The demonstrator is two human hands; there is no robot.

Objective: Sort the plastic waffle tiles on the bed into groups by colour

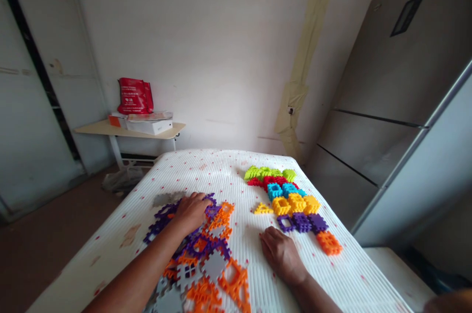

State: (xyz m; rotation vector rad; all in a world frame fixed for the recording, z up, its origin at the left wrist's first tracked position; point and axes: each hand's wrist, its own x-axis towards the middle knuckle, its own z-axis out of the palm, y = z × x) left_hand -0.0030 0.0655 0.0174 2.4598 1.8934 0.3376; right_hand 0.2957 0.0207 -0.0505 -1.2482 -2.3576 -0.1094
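My left hand (191,212) is over a loose pile of flat plastic interlocking tiles, its fingers bent down onto a purple interlocking tile (212,209). Grey tiles (214,266) and orange tiles (236,283) lie mixed in the same pile, some overlapping. On the bare cover to the right of the pile rests my right hand (282,254), fingers curled in, with nothing visible in them. Beyond it, tiles stand grouped by colour: purple (302,223), yellow (297,203), blue (275,191), red (275,181) and green (263,172). An orange stack (329,243) sits nearest the right edge.
A white ribbed cover with red dots (206,170) spreads over the work surface. At the back left, a small table (99,128) carries a red bag (134,96) and a white box (151,127). A tall grey refrigerator (368,106) stands to the right.
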